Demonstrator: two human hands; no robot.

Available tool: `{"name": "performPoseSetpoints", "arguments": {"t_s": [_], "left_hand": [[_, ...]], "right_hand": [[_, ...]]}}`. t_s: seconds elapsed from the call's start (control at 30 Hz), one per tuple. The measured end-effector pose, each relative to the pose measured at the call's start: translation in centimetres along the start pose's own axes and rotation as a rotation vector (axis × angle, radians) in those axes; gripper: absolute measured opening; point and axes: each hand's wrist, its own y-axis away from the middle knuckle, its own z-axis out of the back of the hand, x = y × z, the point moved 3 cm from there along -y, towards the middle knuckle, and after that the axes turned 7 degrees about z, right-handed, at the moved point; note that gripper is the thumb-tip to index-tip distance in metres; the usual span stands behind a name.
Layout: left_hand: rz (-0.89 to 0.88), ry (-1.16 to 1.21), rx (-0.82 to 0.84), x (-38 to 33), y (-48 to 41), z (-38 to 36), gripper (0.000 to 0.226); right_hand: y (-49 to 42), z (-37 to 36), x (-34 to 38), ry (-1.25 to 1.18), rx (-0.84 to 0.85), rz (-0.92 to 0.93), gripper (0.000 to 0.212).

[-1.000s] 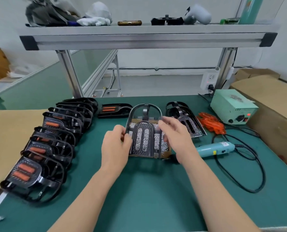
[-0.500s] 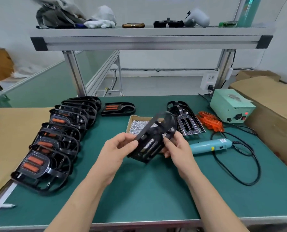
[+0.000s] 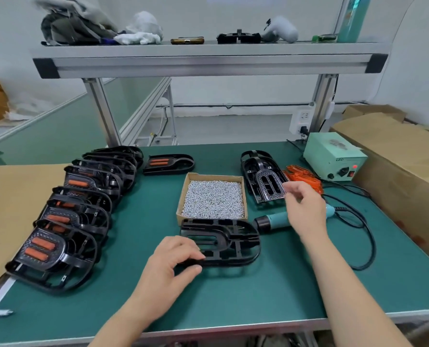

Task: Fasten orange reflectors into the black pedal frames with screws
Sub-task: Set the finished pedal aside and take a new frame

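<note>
A black pedal frame (image 3: 229,242) lies face down on the green mat just in front of the cardboard box of screws (image 3: 214,197). My left hand (image 3: 173,264) grips its near left edge between fingers and thumb. My right hand (image 3: 306,207) hovers above the mat to the right, fingers loosely curled and holding nothing, near the pile of orange reflectors (image 3: 304,177). Its fingertips are close to a short stack of empty black frames (image 3: 263,179). The teal electric screwdriver (image 3: 276,221) lies partly under that hand.
A long row of frames fitted with orange reflectors (image 3: 68,216) runs down the left side, and one more finished frame (image 3: 168,164) lies behind the box. A pale green power unit (image 3: 334,159) and its black cable (image 3: 366,234) sit at right, beside cardboard boxes (image 3: 408,171).
Both hands turned the frame over and lowered it onto the mat in front of the screw box. My right hand let go and moved right toward the reflectors.
</note>
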Motion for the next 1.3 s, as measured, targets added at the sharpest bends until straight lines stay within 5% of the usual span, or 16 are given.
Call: {"name": "performPoseSetpoints", "arguments": {"t_s": [0.27, 0.47, 0.77, 1.07, 1.3], "left_hand": [[-0.062, -0.148, 0.012, -0.2, 0.9, -1.1, 0.012], [-0.093, -0.183, 0.036, -0.9, 1.0, -0.8, 0.013], [-0.149, -0.289, 0.073, -1.3, 1.5, -1.2, 0.031], [-0.236, -0.330, -0.001, -1.2, 1.7, -1.3, 0.026], [-0.186, -0.317, 0.008, -1.1, 1.5, -1.5, 0.023]], "right_hand": [[-7.0, 1.4, -4.1, 0.774, 0.326, -0.096, 0.050], [-9.4, 0.9, -4.7, 0.849, 0.427, -0.143, 0.044], [-10.0, 1.1, -6.2, 0.803, 0.309, -0.100, 0.032], [-7.7, 1.6, -0.9, 0.410, 0.049, 0.137, 0.022], [0.6, -3.1, 5.0, -0.595, 0.297, -0.124, 0.013]]}}
